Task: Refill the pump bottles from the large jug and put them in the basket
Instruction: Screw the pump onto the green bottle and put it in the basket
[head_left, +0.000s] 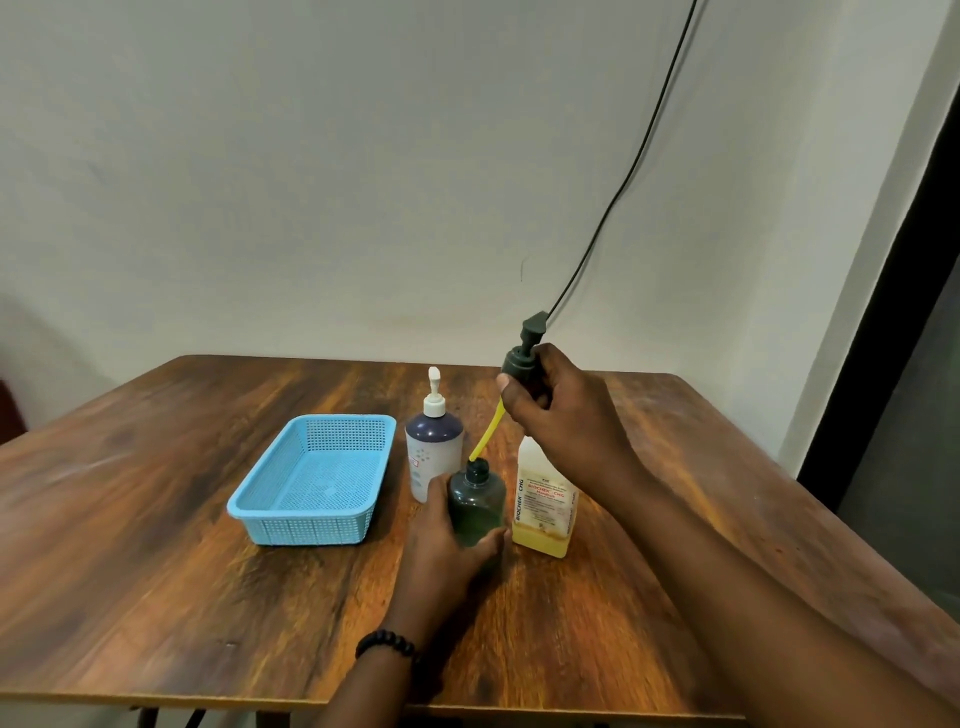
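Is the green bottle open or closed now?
Open. The right hand holds its pump lifted above the green bottle; only the yellow tube's tip is in the neck.

Glossy wood table (156, 545), perforated plastic basket (311, 527), translucent bottle (477, 506)

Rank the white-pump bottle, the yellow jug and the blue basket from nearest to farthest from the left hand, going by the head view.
Measured from the left hand, which grips the dark green bottle:
1. The yellow jug, just to its right, and the white-pump bottle, just behind it: too close to call.
2. The blue basket, off to the left, clearly farthest.
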